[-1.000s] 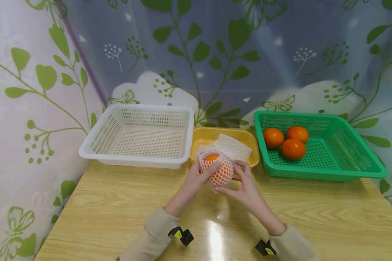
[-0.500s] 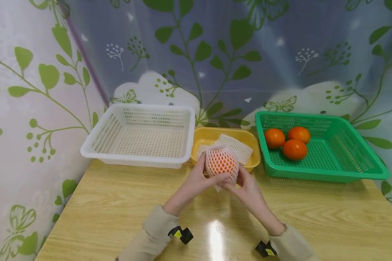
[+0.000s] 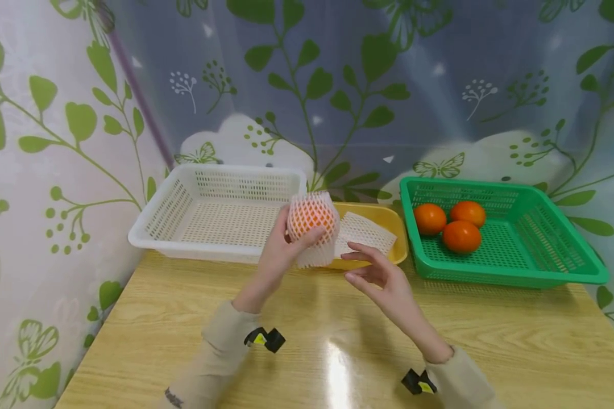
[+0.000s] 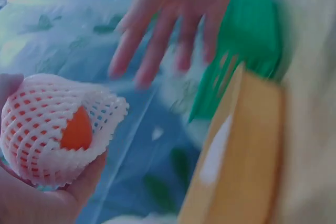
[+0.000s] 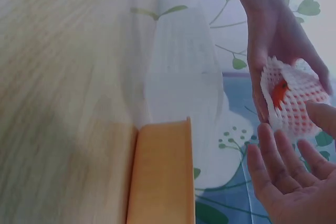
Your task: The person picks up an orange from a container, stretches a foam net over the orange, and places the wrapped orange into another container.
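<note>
In the head view my left hand (image 3: 275,258) grips an orange (image 3: 313,218) in a white foam fruit net, above the gap between the white basket and the yellow tray. The net's loose end hangs below the fruit. A patch of bare orange skin (image 4: 76,129) shows through the net's open end in the left wrist view. My right hand (image 3: 384,284) is apart from the fruit, fingers spread and slightly bent, in front of the yellow tray (image 3: 402,241). Flat white foam nets (image 3: 370,232) lie in that tray.
Left of the tray stands a white slotted basket (image 3: 212,250), with nothing seen inside. To its right, a green basket (image 3: 496,274) holds three bare oranges (image 3: 461,237). All stand on a wooden table (image 3: 184,318) against a patterned curtain (image 3: 337,34).
Both hands were on the netted orange. The right hand has let go, and the left hand has carried the fruit left and slightly away, towards the white basket.
</note>
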### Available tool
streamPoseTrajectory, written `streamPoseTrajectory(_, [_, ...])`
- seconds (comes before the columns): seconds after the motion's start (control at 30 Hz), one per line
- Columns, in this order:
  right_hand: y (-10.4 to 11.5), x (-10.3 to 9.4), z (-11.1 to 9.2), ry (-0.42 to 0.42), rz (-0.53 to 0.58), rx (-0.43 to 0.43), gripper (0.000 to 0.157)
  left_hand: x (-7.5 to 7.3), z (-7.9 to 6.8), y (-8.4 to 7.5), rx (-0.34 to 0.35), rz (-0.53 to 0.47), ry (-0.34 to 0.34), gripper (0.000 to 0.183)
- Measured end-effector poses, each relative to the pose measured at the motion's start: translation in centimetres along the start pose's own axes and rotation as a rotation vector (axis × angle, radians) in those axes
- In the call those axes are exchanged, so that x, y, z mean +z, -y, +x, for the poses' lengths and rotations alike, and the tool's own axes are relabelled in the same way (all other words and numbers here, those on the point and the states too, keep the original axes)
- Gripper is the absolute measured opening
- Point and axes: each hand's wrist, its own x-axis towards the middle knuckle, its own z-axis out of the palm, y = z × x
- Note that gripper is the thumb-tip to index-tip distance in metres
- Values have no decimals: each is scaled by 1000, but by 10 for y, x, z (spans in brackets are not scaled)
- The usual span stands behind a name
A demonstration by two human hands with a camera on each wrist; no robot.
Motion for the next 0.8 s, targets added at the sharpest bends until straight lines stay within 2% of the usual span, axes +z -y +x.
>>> streamPoseTrajectory(0.13, [-1, -14, 4, -27, -10, -18, 35, -32, 19, -9, 42, 69, -102, 71])
streamPoseTrajectory(0.2, [-2, -22, 5, -46, -4, -11, 29, -48, 30, -9, 41, 132, -139, 73])
streamPoseTrajectory(0.27, [-4, -32, 6, -71, -8, 0, 24, -62, 39, -5, 8, 211, -155, 77])
streamPoseTrajectory(0.33, [-5, -42, 8, -100, -21, 3, 22, -73, 47, 0, -57, 305, -146, 81])
streamPoseTrajectory(0.43, [-5, -59, 11, -157, -61, 3, 23, -84, 54, 9, -206, 454, -91, 90])
streamPoseTrajectory(0.57, [-6, -84, 15, -248, -114, -5, 27, -91, 60, 21, -383, 624, 33, 95])
streamPoseTrajectory(0.63, [-8, -97, 17, -299, -132, -11, 28, -91, 61, 24, -436, 695, 89, 95])
streamPoseTrajectory(0.8, [-13, -128, 20, -402, -180, -10, 29, -90, 63, 26, -520, 869, 200, 97])
